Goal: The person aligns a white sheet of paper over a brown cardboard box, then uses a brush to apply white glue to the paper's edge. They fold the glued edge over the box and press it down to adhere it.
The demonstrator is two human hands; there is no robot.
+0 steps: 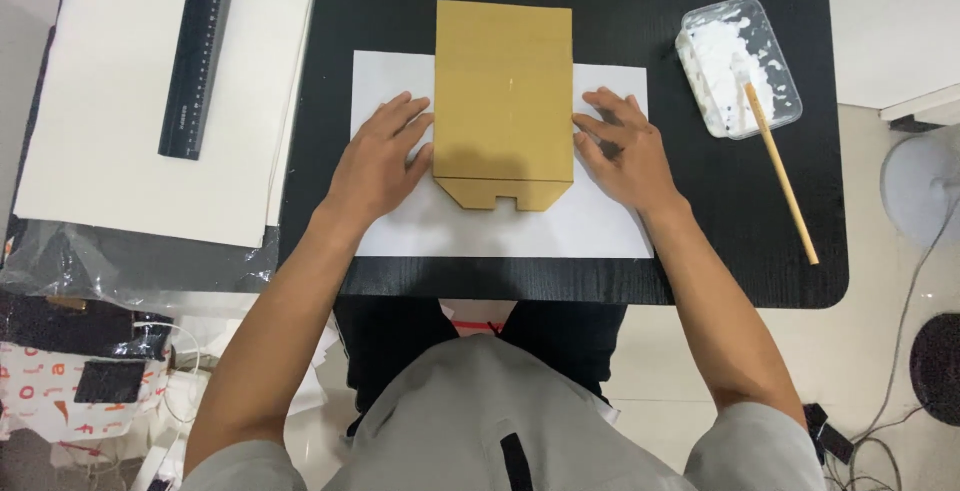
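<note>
Landmark: white paper sheet (pixel 500 231) on a black table (pixel 700 271). Nearest the viewer, the sheet's bare front edge. On the sheet, a flat brown cardboard piece (pixel 503 101), notched at its near edge, its far end reaching past the sheet. Left hand (pixel 380 161) and right hand (pixel 625 156) lie open, fingers spread, flat on the sheet, touching the cardboard's sides. Right of the sheet, a plastic tray of white paste (pixel 740 66) with a wooden stick (pixel 782 176). Left of it, a black ruler (pixel 198 51) on white boards (pixel 120 151).
</note>
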